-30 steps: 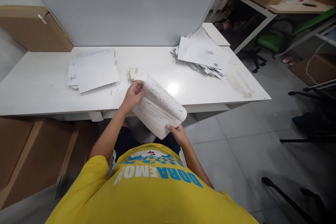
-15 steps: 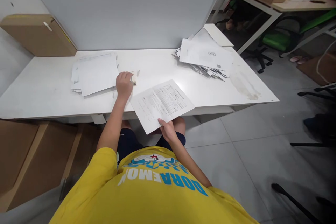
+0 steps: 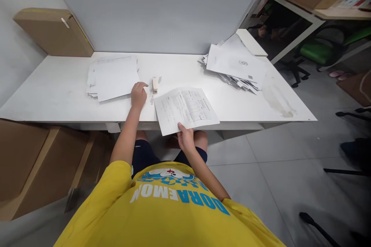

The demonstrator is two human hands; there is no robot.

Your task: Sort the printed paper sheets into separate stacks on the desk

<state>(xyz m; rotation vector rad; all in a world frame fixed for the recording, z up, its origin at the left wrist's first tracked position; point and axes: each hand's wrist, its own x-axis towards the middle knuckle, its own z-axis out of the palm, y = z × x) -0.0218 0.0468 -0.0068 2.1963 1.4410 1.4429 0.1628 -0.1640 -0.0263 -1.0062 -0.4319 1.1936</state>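
Between the thumb and fingers of my right hand [image 3: 186, 138] is the near edge of a printed paper form [image 3: 187, 108]. The form reaches over the desk's front edge, and I cannot tell if it is one sheet or more. My left hand [image 3: 139, 95] is just left of a small cream stapler [image 3: 155, 85], apart from it. Its fingers are loosely bent and apart, with nothing seen in them. Beside that hand lies a stack of white papers [image 3: 114, 79], its sheets slightly uneven.
A messy pile of papers [image 3: 228, 61] lies at the right of the white desk [image 3: 46, 92]. A cardboard box [image 3: 52, 32] leans at the back left, and a grey panel [image 3: 156, 11] stands behind. Cardboard boxes [image 3: 55, 162] are below left. A green chair [image 3: 315, 52] stands right.
My left hand has drawn back from the stapler, which now shows whole. The form in my right hand has turned a little and lies flatter. The view has shifted slightly.
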